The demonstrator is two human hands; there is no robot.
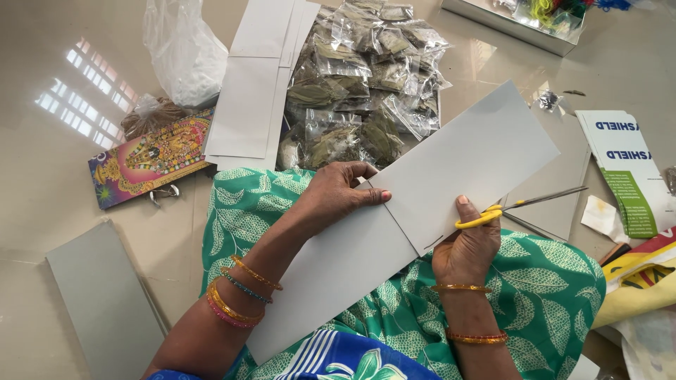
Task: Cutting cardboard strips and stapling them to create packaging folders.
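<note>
A long grey cardboard sheet (451,176) lies slanted across my lap, with a thin line running across its middle. My left hand (338,193) presses down on the sheet beside that line, fingers flat. My right hand (468,243) grips yellow-handled scissors (517,205) at the sheet's lower right edge. The blades are parted and point right, off the sheet. Bangles ring both wrists.
Several small clear packets of dried leaves (366,77) are heaped ahead. Cut grey card strips (257,84) lie left of them, another grey card (105,302) at lower left. A colourful picture card (151,158), plastic bag (183,49), printed leaflets (630,169) and a box (514,21) surround me.
</note>
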